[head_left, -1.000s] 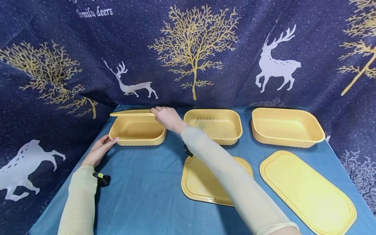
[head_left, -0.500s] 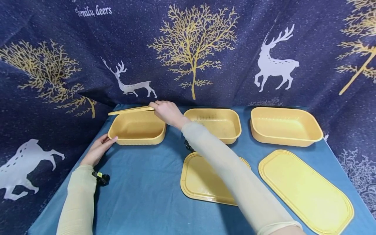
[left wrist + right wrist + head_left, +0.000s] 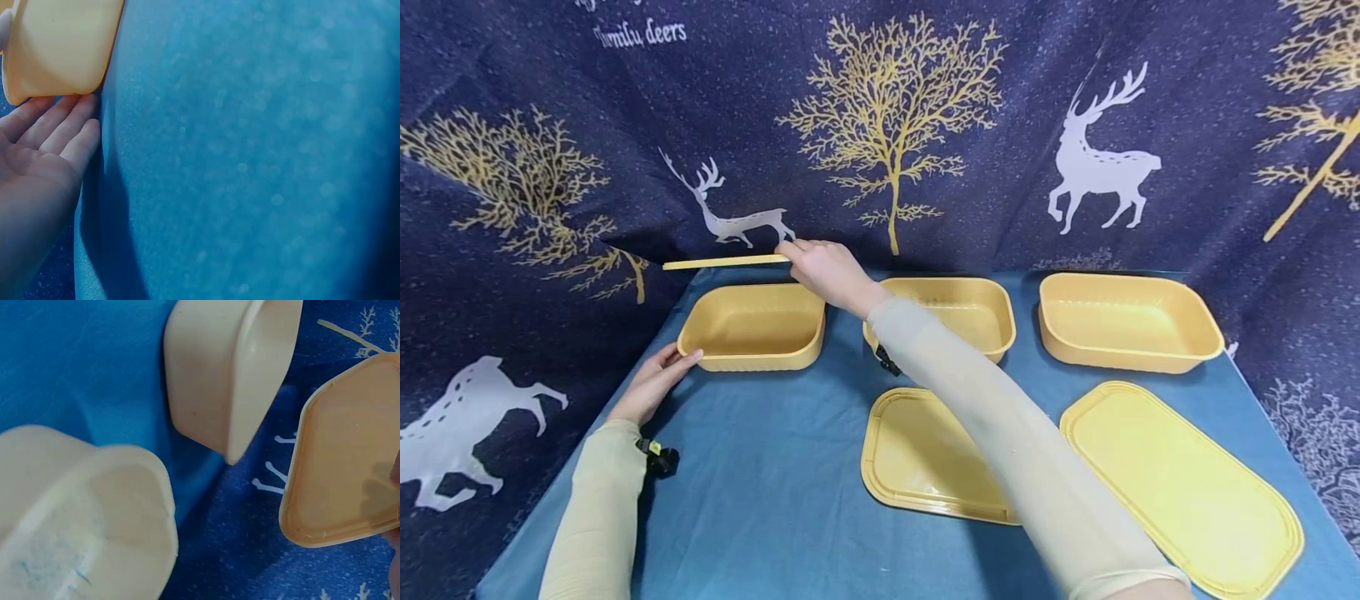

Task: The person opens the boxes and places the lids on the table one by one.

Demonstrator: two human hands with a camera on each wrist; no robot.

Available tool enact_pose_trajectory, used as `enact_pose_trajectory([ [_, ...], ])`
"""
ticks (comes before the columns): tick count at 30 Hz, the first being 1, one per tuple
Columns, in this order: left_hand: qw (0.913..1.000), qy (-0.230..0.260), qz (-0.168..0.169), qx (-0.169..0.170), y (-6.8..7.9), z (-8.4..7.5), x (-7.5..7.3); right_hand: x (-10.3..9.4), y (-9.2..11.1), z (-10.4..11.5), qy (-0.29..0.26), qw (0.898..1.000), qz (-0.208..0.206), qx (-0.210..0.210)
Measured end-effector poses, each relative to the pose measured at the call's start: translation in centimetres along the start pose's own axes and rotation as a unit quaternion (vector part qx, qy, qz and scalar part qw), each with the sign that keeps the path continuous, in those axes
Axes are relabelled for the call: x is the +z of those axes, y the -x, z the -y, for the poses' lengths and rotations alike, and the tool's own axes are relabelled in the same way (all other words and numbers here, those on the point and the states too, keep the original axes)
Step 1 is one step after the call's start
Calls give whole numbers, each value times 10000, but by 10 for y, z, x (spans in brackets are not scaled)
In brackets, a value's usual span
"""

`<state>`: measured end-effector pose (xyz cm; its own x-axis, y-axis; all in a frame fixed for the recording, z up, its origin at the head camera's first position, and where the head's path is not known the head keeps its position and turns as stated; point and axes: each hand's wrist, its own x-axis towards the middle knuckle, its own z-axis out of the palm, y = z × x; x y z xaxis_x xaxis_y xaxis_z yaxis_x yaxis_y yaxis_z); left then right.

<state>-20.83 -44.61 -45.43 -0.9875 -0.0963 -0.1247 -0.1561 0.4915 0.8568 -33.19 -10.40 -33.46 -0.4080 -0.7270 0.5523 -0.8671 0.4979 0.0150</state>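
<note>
At the back left stands a yellow plastic container (image 3: pixel 752 360), uncovered. My left hand (image 3: pixel 651 387) rests at its near left corner, thumb by the rim. In the left wrist view the fairly straight fingers (image 3: pixel 61 125) of that hand touch the container's end wall (image 3: pixel 62 56). My right hand (image 3: pixel 829 271) pinches the right end of a yellow lid (image 3: pixel 722 262), seen edge-on and raised above and behind this container. The lid's underside (image 3: pixel 350 444) with its raised rim shows in the right wrist view; most of the right hand lies outside that view.
A middle container (image 3: pixel 955 292), partly behind my right forearm, and a right container (image 3: pixel 1127 360) stand along the back. Two lids, a middle one (image 3: pixel 910 450) and a right one (image 3: pixel 1187 492), lie on the blue cloth (image 3: pixel 760 500). A patterned curtain (image 3: pixel 970 208) hangs behind.
My right hand has lifted the lid off the left container's back rim, up and slightly back; it tilted, then levelled. My left hand has stayed at the container's corner.
</note>
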Motion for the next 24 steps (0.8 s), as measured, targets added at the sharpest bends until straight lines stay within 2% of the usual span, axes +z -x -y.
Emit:
enact_pose_trajectory([
  [5, 10000, 17, -15, 28, 1, 0, 0, -12, -1, 1, -91, 9998, -144, -46],
  [10, 10000, 6, 24, 69, 2, 0, 0, -23, 0, 3, -175, 9997, -110, -147],
  [18, 9998, -173, 56, -119, 1, 1, -3, -38, 3, 5, 2, 9994, -122, -323],
  [24, 9999, -149, 76, 29, 2, 2, -3, -46, 9, 6, -182, 9986, -318, -384],
])
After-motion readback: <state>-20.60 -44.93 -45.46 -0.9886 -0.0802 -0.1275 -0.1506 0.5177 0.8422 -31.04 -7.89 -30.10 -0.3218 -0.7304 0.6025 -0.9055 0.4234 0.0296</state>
